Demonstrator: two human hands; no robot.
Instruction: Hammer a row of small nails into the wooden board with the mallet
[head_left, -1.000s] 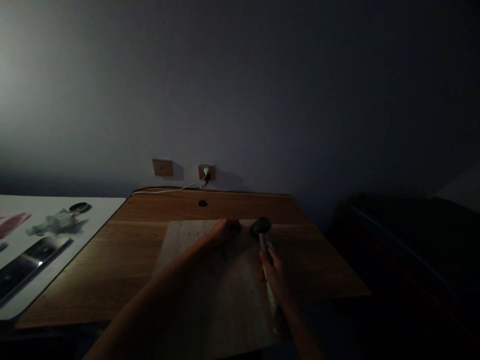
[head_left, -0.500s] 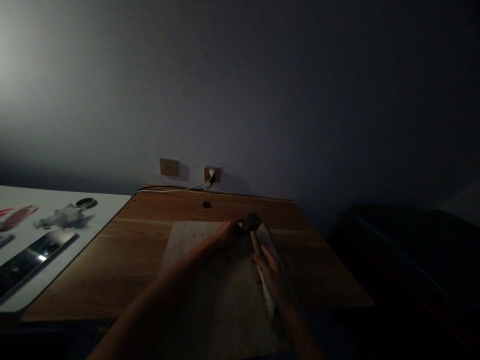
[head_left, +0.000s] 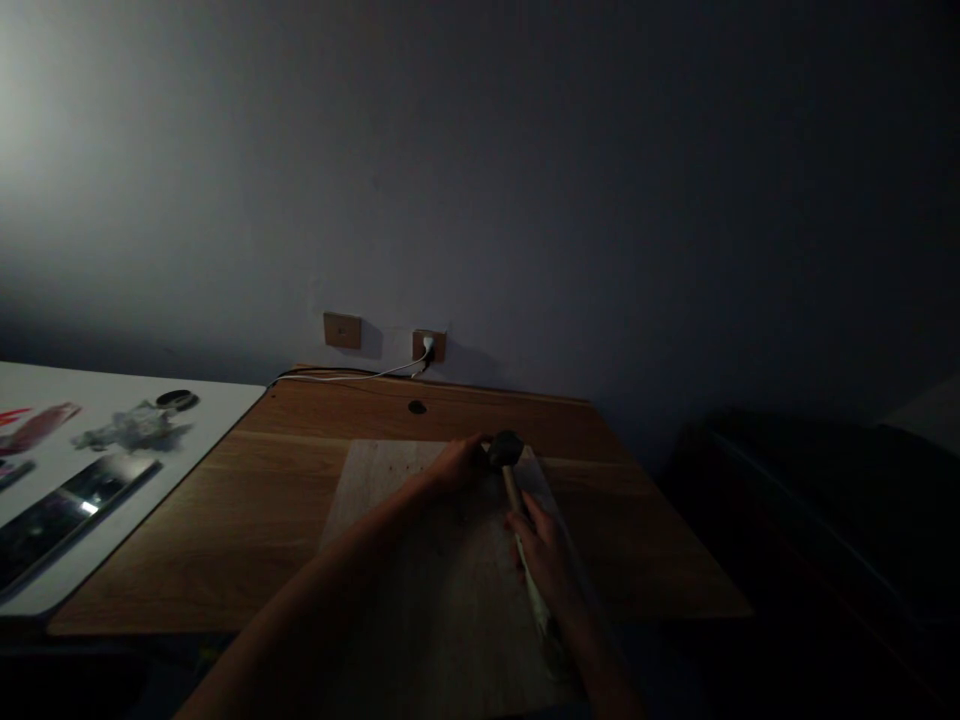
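Observation:
My right hand [head_left: 541, 545] is wrapped round the wooden handle of a hammer [head_left: 512, 490], whose dark head is over the far right part of a pale wooden board [head_left: 450, 600]. Close beside the hammer head, my left hand [head_left: 459, 464] rests at the board's far side with its fingers drawn together. What those fingers pinch, if anything, is too dark and small to make out. A short row of small dark marks, perhaps nails or holes, shows on the board left of that hand.
The board lies on a brown wooden table [head_left: 247, 510] against a wall. Sockets with a plugged-in white cable [head_left: 375, 375] are behind it. To the left, a white table [head_left: 217, 400] bears a shiny dark panel [head_left: 67, 515] and crumpled plastic [head_left: 142, 428]. Deep shadow covers the right.
The view has shifted slightly. Both hands and the hammer stay in nearly the same place, the hammer head still close to my left fingers.

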